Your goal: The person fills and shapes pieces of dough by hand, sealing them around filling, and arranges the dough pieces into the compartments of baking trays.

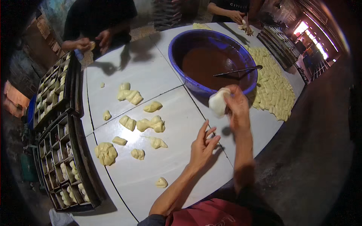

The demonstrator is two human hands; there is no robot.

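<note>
My right hand [237,105] is closed on a flattened piece of pale dough [218,102], held up just in front of a blue basin [200,89]. Brown filling [200,64] lies inside that basin, and a dark-handled utensil [237,71] rests across it. Lower and to the left, my left hand [203,147] is held with fingers apart and nothing in them. Several loose dough lumps [151,123] are scattered on the white tabletop to its left. A single small lump [161,182] sits beside my left forearm.
Divided metal trays [68,162] holding dough pieces line the left edge. Many small dough pieces [273,86] cover the table right of the basin, with dark stacked trays [277,45] behind. Two people stand across the table, one person's hands [94,42] at far left, another's [239,19] at far right.
</note>
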